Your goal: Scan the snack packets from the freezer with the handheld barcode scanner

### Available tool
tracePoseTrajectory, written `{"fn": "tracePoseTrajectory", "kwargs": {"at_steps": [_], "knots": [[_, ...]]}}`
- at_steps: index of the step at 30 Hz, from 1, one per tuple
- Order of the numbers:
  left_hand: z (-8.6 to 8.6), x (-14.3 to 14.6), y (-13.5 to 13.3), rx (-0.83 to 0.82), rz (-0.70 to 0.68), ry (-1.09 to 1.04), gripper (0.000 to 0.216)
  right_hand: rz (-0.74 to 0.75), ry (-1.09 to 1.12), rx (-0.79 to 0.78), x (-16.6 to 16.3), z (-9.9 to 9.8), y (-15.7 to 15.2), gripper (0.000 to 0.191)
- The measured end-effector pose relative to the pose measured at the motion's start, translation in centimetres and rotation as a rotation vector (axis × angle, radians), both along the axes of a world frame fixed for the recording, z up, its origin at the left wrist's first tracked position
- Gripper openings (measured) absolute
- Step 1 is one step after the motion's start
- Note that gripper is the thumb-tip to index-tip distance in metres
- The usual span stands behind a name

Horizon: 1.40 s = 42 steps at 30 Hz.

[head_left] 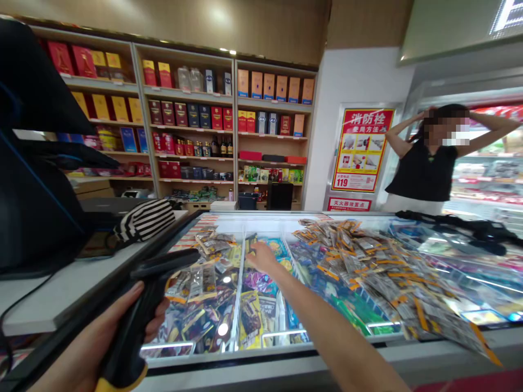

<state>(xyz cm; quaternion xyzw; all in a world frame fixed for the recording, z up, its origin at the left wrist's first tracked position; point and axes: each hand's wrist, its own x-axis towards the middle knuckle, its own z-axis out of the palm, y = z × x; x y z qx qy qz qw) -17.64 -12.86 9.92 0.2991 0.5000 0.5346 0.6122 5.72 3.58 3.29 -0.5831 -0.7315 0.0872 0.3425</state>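
My left hand is wrapped round the grip of a black barcode scanner with a yellow base, its head pointing right. My right hand reaches forward over the glass-topped chest freezer, fingers curled at a small yellowish thing that I cannot make out. Under the glass lie ice cream packs in wire-divided compartments. On top, to the right of my right arm, spreads a big heap of small snack packets with orange edges. A smaller pile of similar packets lies beyond the scanner.
At left, a black checkout terminal stands on a white counter beside a striped black-and-white pouch. A black strap-like bundle lies at the freezer's far right. Behind are shelves of boxes and a person with raised arms.
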Motion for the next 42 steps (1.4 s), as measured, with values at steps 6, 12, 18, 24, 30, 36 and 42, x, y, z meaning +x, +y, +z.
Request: {"fn": "tracePoseTrajectory", "kwargs": {"at_steps": [6,12,18,24,30,36,42], "knots": [[-1.0,3.0,1.2,0.050,-0.273,-0.155,0.016,-0.451,-0.501,0.061,16.4,-2.0,-5.2,0.023],[-1.6,5.1,1.8,0.082,-0.353,-0.153,0.024,-0.311,-0.588,0.103,15.0,-4.3,-7.2,0.027],[-1.1,4.3,1.1,0.096,-0.334,-0.153,0.022,-0.151,-0.520,-0.040,11.3,-2.7,-5.8,0.032],[-2.0,2.9,1.5,0.053,-0.316,-0.170,0.026,-0.326,-0.511,-0.140,16.3,-0.4,-5.3,0.030],[-2.7,3.2,1.7,0.046,-0.358,-0.191,0.026,-0.267,-0.615,-0.374,20.0,-0.2,-6.4,0.047],[-2.8,3.5,1.5,0.022,-0.376,-0.158,0.029,-0.206,-0.572,-0.350,21.2,0.2,-5.6,0.052],[-2.6,3.6,1.1,0.037,-0.395,-0.160,0.029,-0.217,-0.491,-0.396,21.2,0.9,-7.0,0.042]]}}
